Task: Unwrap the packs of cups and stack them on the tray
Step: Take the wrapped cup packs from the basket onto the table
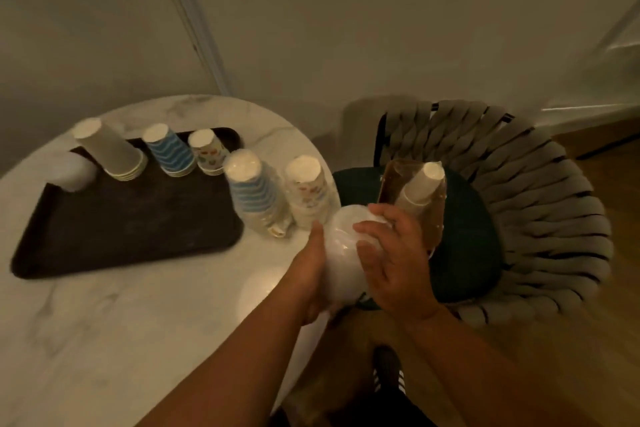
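While my left hand (313, 274) cups the near side of a wrapped pack of white cups (341, 253), my right hand (391, 260) lies over its far side with the fingers curled onto the plastic, so both grips are grasping the same pack between them. I hold it upside down, base uppermost, just past the edge of the table (138, 322), between the table and the chair (540, 218).

Just beyond my left hand, on the bare marble near the table's edge, two more packs stand upside down, touching or nearly so: a blue-striped pack (254, 191) in its clear wrap and a patterned pack (308, 191) to its right. A crumpled bit of wrap lies at the foot of the striped one.

Further left lies the dark tray (131, 236), with four lots of cups along its far side, all base up: a small white stack (74, 170) at the left corner, blurred, then a tall plain stack (110, 149), a blue-striped stack (169, 151) and a short patterned stack (209, 151). The near half of the tray holds nothing.

To my right, on the chair's dark green cushion (464, 253), a brown box (391, 184) stands open with another plain pack (420, 187) leaning out of it, its base up. The chair's back is thick woven grey cord. Below my arms I see a dark shoe (388, 371) with white stripes on the wooden floor (609, 184)
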The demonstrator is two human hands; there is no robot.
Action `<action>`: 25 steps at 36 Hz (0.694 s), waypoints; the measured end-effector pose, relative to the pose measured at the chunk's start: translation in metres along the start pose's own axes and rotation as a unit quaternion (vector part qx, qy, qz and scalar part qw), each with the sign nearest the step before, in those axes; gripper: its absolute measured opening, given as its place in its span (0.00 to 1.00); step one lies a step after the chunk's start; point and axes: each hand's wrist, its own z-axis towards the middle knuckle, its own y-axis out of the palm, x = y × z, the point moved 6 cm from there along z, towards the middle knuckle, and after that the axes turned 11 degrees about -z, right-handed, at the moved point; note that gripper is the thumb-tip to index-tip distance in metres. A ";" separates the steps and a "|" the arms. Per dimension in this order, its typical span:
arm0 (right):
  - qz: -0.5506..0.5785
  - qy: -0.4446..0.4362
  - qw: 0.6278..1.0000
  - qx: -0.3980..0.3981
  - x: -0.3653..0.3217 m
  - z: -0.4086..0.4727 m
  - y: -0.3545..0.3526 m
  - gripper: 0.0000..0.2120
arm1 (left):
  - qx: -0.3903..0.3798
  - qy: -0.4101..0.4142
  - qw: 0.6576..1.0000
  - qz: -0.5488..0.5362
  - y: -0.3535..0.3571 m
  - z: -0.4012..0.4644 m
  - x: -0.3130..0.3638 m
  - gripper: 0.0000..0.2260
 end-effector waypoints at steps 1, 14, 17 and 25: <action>0.012 -0.011 1.000 -0.024 -0.011 -0.004 0.009 0.22 | 0.021 0.005 1.000 -0.001 -0.019 -0.003 0.002 0.35; -0.098 0.009 0.978 -0.185 -0.066 -0.011 0.101 0.28 | 0.039 0.184 0.982 -0.035 -0.106 -0.030 0.049 0.16; -0.106 0.017 0.974 -0.200 -0.070 -0.008 0.105 0.28 | 0.043 0.239 0.970 0.022 -0.120 -0.028 0.047 0.10; -0.148 -0.039 0.960 -0.233 -0.086 -0.002 0.110 0.29 | 0.117 0.397 0.860 0.298 -0.125 -0.026 0.059 0.15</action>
